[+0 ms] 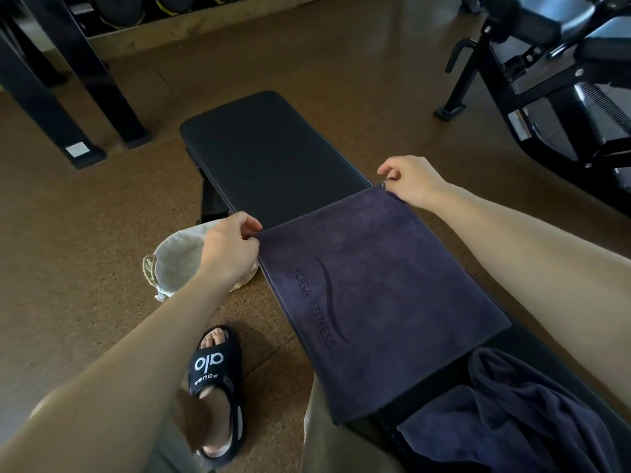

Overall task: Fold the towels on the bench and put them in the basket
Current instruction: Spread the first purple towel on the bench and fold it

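A dark navy towel [379,295] printed "YOGA FITNESS" lies flat across the black padded bench [269,155]. My left hand [230,249] pinches its far left corner at the bench's left edge. My right hand [411,180] pinches the far right corner at the bench's right edge. A second navy towel [512,414] lies crumpled on the bench close to me, at the lower right. A round basket with a cream cloth lining [177,257] stands on the floor left of the bench, partly hidden behind my left hand.
My left foot in a black sandal [215,390] rests on the brown floor beside the bench. A black rack's legs [85,97] stand at the far left. A black exercise machine [546,80] fills the far right. The bench's far half is bare.
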